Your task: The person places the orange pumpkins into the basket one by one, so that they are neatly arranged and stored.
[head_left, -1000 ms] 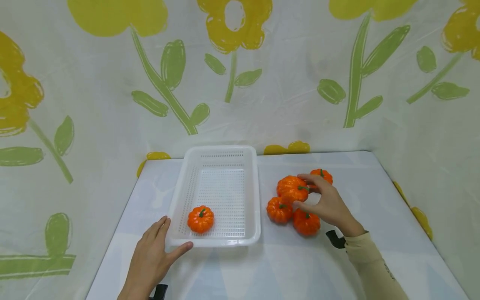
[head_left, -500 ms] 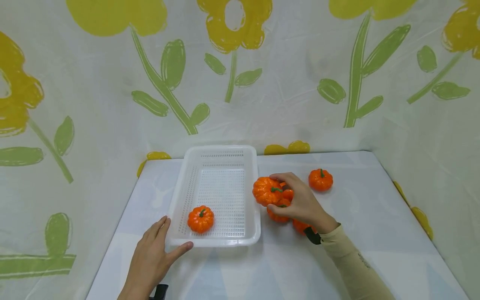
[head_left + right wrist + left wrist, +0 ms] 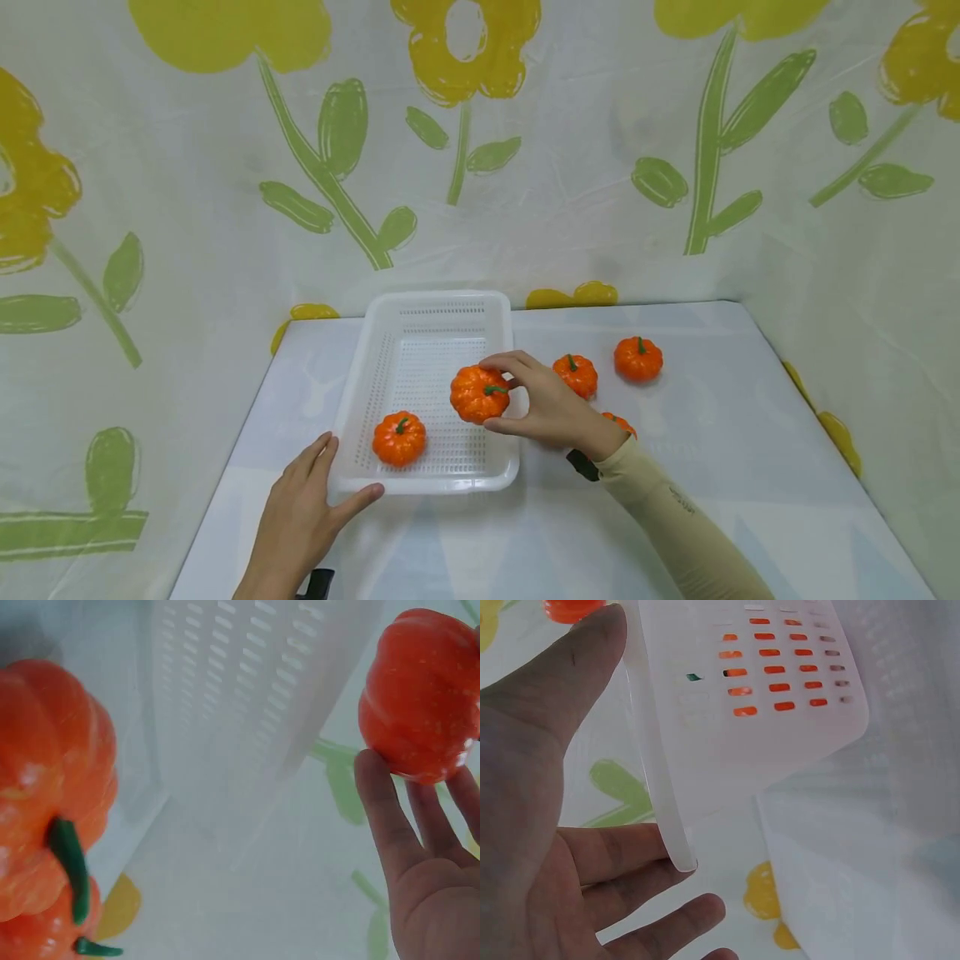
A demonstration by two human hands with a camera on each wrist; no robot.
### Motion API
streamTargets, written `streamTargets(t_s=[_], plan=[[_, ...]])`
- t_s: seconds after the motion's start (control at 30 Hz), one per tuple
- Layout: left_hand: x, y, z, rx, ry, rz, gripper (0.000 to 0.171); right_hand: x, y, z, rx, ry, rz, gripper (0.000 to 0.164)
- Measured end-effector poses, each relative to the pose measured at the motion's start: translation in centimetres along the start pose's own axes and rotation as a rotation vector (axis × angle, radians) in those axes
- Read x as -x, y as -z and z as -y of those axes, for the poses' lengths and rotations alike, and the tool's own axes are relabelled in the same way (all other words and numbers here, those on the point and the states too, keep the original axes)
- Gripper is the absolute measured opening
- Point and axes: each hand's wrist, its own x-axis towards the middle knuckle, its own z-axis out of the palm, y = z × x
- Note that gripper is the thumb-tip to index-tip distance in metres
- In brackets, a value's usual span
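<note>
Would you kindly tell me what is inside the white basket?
One orange pumpkin sits in the white basket, toward its near left. The right hand and held pumpkin cover part of the floor; anything there is hidden.

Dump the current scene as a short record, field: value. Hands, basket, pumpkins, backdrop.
left hand: touching the basket at its near left corner
right hand: gripping the held pumpkin
held pumpkin position: over the basket's right half, in head view
basket: white, perforated
in basket: inside pumpkin, near left part
on table: far right pumpkin, middle pumpkin, part-hidden pumpkin behind right arm; others may be covered
backdrop: pale, flower print
</note>
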Motion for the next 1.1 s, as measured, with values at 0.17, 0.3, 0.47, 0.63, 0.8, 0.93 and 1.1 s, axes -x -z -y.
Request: streamTargets(t_s=[0.17, 0.3, 0.47, 0.63, 0.8, 0.93, 1.1], plan=[[0.0, -0.1, 0.0, -0.008, -0.006, -0.013, 0.12, -1.7, -1.2, 0.4, 0.101, -0.051, 0.153, 0.068], [-0.1, -0.2, 0.1, -0.002, -0.025, -0.034, 0.117, -2.8, -2.0, 0.4, 0.163, -0.08, 0.236, 0.068], [-0.1, -0.2, 0.2, -0.001, -0.031, -0.035, 0.116, -3.7, -2.8, 0.4, 0.192, -0.123, 0.292, 0.074], [0.0, -0.2, 0.1, -0.003, -0.02, -0.019, 0.119, -4.2, -3.9, 0.1, 0.196, -0.128, 0.341, 0.069], [0.0, -0.2, 0.1, -0.01, -0.016, -0.012, 0.121, -4.4, -4.6, -0.1, 0.277, -0.141, 0.37, 0.067], [0.0, -0.2, 0.1, -0.008, -0.022, -0.021, 0.119, -4.5, -5.1, 0.0, 0.387, -0.125, 0.39, 0.066], [0.0, -0.2, 0.2, -0.006, -0.038, -0.034, 0.116, -4.4, -5.8, 0.1, 0.53, -0.108, 0.44, 0.065]])
